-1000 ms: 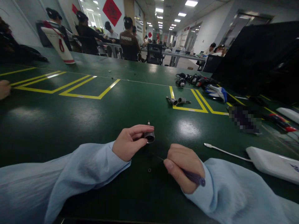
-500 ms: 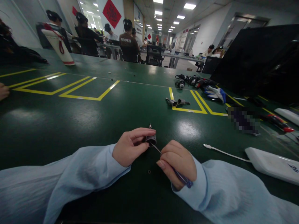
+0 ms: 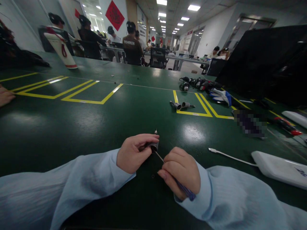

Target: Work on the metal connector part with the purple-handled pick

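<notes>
While the metal cup is round, the tool is slim. Left hand pinches the cup; right hand grips the tool with curled fingers.

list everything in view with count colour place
table: 1, green, foreground
metal socket: 1, grey, centre
screwdriver: 1, purplish handle, lower centre
small ring: 1, dark, between forearms
loose sockets: 2, grey, right of centre
tape outlines: several, yellow, across table
white devices: 2, white, right
pixelated object: 1, dark, right
tool: 1, red and black, right
glove: at least 1, blue-white, right
gear: several, black, beside glove
large panel: 1, black, right
container: 1, white-red, far left
wall hangings: several, red, background
other people: several, mixed colours, background
other person's hand: 1, bare, left edge
sleeves: 2, light blue, foreground
left hand: 1, bare, centre
right hand: 1, bare, centre
</notes>
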### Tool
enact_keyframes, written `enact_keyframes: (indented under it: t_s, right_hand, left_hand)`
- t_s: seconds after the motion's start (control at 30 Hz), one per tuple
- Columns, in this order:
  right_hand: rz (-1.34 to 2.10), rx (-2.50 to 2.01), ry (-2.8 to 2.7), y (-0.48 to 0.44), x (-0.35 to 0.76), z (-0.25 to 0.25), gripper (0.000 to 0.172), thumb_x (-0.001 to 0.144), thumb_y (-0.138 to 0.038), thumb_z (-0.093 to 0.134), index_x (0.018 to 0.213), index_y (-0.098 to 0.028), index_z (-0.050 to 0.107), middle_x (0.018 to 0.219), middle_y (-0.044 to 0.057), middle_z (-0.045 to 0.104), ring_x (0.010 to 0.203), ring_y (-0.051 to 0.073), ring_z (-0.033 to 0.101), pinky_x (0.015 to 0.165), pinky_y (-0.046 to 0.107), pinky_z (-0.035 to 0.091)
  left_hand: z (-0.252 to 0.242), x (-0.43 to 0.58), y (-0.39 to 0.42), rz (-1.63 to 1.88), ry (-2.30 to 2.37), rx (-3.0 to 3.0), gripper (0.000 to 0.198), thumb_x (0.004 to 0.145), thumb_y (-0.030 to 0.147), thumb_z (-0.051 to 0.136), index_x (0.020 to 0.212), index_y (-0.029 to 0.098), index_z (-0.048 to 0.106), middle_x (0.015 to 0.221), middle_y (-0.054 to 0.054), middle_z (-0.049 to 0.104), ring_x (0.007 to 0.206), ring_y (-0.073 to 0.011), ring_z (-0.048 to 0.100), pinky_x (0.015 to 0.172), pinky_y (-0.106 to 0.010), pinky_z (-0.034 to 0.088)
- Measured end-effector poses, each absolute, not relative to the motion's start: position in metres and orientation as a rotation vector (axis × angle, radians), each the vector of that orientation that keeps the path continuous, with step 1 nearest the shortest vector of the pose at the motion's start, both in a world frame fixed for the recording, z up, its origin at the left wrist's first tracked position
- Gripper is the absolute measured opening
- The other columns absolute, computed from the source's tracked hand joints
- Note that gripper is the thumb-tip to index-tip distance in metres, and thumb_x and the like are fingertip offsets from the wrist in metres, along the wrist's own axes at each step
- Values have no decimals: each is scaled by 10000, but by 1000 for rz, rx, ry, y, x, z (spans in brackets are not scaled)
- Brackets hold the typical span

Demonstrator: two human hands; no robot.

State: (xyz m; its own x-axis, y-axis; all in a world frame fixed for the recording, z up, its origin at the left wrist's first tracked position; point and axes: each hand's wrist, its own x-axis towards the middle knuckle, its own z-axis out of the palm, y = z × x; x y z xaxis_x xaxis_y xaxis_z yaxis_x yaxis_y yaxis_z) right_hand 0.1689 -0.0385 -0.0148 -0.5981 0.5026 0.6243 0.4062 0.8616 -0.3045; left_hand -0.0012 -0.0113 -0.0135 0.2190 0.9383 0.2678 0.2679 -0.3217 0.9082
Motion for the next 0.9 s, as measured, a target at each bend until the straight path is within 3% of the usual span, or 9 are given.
enact_keyframes:
  t_s: [0.9]
  right_hand:
    - [177,-671,-2252,-34,166,-23,288,830,-195,437,598,-101,580,564,72,564,574,143,477,527,275,377]
  left_hand:
    - [-15,-1,-11,1093,1109,1700,279,635,55,502,854,90,671,1040,-130,656,985,-233,608,857,-365,512]
